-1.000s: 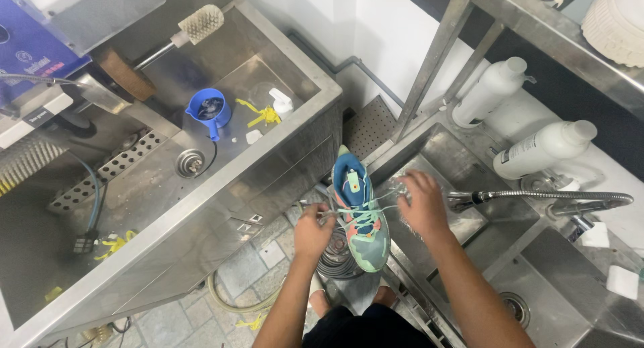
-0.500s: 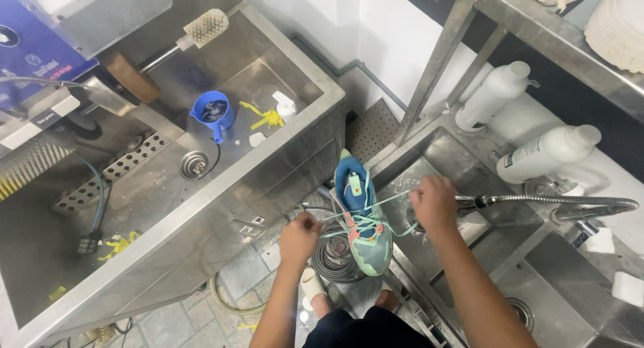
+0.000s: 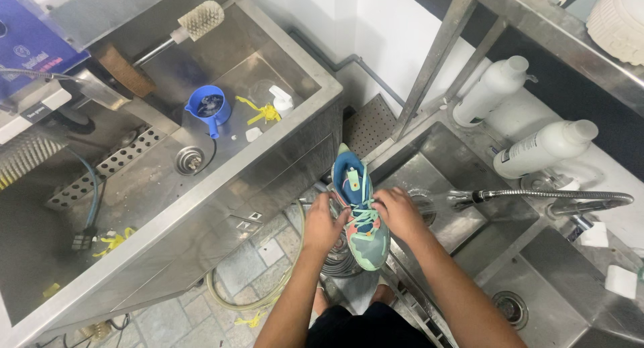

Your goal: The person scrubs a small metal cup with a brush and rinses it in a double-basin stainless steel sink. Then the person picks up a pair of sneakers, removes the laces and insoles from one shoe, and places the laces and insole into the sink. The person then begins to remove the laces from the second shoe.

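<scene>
Now you hold the shoe.
Your left hand (image 3: 324,222) and right hand (image 3: 398,211) clasp the mint-green, blue-lined laced sneaker (image 3: 361,210) between two steel sinks.

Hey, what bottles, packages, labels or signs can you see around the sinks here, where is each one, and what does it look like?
Upper bottle: white plastic, lying tilted under the metal shelf, top right.
Lower bottle: white plastic, lying beside the right sink, with a pale label of dark print on its side.
Blue panel: top left corner above the left sink, flat, deep blue with small white markings.
Small white tag: rectangular, just below the blue panel.
No screens show.
</scene>
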